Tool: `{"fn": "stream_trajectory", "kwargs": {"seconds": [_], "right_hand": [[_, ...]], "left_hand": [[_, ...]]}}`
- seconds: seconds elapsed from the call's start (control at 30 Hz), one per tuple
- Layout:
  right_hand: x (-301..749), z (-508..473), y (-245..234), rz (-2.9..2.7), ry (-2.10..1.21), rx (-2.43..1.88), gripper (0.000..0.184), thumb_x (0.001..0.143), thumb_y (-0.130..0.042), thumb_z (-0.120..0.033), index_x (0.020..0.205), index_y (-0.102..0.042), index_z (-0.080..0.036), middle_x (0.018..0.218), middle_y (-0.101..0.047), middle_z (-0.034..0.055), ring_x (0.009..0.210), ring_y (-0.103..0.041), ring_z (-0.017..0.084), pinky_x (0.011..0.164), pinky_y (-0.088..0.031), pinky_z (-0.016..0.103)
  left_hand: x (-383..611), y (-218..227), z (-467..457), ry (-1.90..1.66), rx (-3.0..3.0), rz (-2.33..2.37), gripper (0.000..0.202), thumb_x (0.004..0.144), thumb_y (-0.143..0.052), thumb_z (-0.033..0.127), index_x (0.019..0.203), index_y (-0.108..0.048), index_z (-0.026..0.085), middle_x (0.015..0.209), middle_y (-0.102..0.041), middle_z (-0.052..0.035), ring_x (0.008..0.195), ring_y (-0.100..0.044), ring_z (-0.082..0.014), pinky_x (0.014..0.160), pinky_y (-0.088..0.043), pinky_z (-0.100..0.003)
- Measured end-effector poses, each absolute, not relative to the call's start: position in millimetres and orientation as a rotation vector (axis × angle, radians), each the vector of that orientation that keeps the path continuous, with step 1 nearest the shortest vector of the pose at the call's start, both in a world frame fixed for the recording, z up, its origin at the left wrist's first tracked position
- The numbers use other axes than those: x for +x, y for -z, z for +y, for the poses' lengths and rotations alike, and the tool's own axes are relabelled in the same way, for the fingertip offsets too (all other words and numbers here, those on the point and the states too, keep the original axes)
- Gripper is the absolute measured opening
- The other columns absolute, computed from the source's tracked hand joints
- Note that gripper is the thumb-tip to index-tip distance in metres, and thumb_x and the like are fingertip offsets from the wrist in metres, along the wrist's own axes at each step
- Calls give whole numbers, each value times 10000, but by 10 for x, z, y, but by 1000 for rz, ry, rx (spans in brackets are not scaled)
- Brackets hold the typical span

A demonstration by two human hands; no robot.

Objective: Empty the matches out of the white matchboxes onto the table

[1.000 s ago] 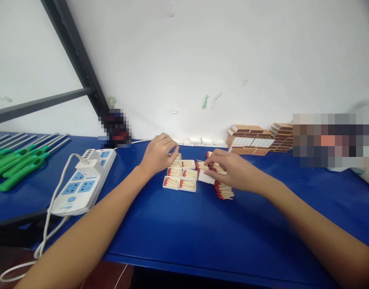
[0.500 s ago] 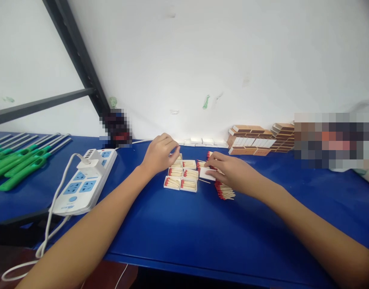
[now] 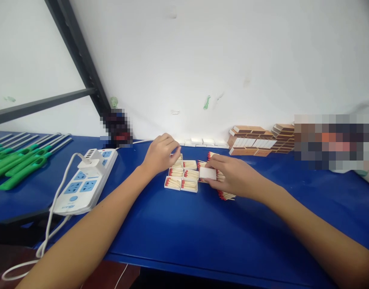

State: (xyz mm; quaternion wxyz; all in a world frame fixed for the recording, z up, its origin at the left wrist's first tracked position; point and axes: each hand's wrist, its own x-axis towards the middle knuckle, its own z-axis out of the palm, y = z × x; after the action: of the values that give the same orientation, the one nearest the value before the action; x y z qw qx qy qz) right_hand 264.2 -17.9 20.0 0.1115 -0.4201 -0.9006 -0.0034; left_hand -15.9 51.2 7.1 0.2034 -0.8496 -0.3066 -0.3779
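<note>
Blue surface (image 3: 172,228) borders a white wall (image 3: 184,72). Right hand (image 3: 232,173) pinches a white tray (image 3: 207,173) between thumb and fingers; tray and hand partly cover loose matches (image 3: 226,196). Left hand (image 3: 162,151), left of the white tray, is curled; whether it grips anything cannot be told. Filled matchbox trays (image 3: 189,190) stand in rows just left of the white tray. Behind it, white pieces (image 3: 197,141) line the wall; behind and to its right, brown matchboxes (image 3: 253,140) are stacked. Well left of it lie a power strip (image 3: 96,188) and, farther out, green-handled tools (image 3: 25,168).

No readable text, power strip lettering (image 3: 67,206) blurred
</note>
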Motion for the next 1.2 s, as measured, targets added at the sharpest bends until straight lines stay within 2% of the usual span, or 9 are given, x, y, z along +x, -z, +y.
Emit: {"fn": "stream_trajectory", "kwargs": {"seconds": [0.27, 0.37, 0.53, 0.63, 0.7, 0.8, 0.93, 1.07, 1.2], "right_hand": [[2664, -175, -290, -2474, -2, -1241, 463, 1021, -449, -385, 1452, -531, -237, 1238, -671, 138, 915, -663, 272, 799, -514, 428], [2668, -150, -354, -2412, -51, -1225, 368, 1029, -434, -383, 1324, -600, -239, 1140, -677, 116, 821, -625, 237, 777, -493, 408], [2644, 192, -457, -2201, -197, -1304, 311, 948, -615, -499, 1096, -628, -226, 751, -637, 19, 668, -575, 203, 653, -434, 348], [2536, 555, -474, -2179, -298, -1220, 320, 918, -669, -546, 892, -647, -227, 906, -713, 61, 757, -613, 202, 696, -461, 346], [2409, 794, -451, -2213, -324, -1167, 317, 923, -682, -526, 854, -663, -216, 992, -735, 73, 782, -616, 196, 729, -470, 347], [2184, 1077, -373, -2370, -159, -1094, 212, 939, -700, -403, 885, -711, -199, 1019, -728, 80, 864, -627, 213, 813, -483, 358], [1978, 1278, -245, -2453, 52, -1122, 104, 914, -720, -262, 861, -740, -175, 1090, -687, 143, 1073, -592, 299, 950, -468, 427], [1949, 1306, -167, -2466, 103, -1160, 66, 894, -702, -187, 870, -750, -149, 1096, -658, 178, 1113, -568, 337, 954, -464, 450], [2031, 1171, -218, -2450, 117, -1157, 162, 926, -649, -206, 1030, -756, -145, 1130, -664, 159, 1081, -599, 302, 921, -470, 413]], "left_hand": [[-165, -78, 506, 1048, -2374, -865, 195, 994, -557, 196, 866, -704, 177, 837, -722, -92, 887, -629, -247, 778, -535, -406], [-170, -74, 508, 1053, -2389, -875, 193, 991, -559, 191, 868, -707, 176, 833, -718, -90, 889, -626, -245, 784, -533, -407], [-191, -58, 522, 1060, -2366, -881, 194, 994, -562, 189, 856, -697, 180, 828, -713, -82, 883, -623, -240, 781, -527, -394], [-205, -42, 537, 1053, -2356, -889, 194, 1000, -558, 192, 862, -692, 181, 828, -711, -79, 878, -620, -238, 781, -525, -389], [-211, -31, 548, 1046, -2356, -895, 193, 1003, -555, 195, 867, -691, 177, 834, -712, -80, 880, -617, -239, 785, -525, -389], [-216, -19, 560, 1037, -2361, -895, 189, 1001, -558, 194, 869, -692, 170, 830, -709, -83, 881, -615, -239, 787, -523, -387], [-222, -15, 565, 1026, -2355, -904, 194, 1001, -557, 190, 859, -687, 174, 826, -704, -82, 884, -609, -242, 785, -517, -387], [-231, -15, 570, 1018, -2341, -916, 196, 1000, -560, 186, 851, -687, 173, 830, -707, -83, 887, -613, -243, 790, -517, -389], [-245, -4, 590, 992, -2341, -940, 184, 990, -578, 184, 846, -691, 163, 821, -710, -87, 884, -617, -245, 794, -518, -390]]}}
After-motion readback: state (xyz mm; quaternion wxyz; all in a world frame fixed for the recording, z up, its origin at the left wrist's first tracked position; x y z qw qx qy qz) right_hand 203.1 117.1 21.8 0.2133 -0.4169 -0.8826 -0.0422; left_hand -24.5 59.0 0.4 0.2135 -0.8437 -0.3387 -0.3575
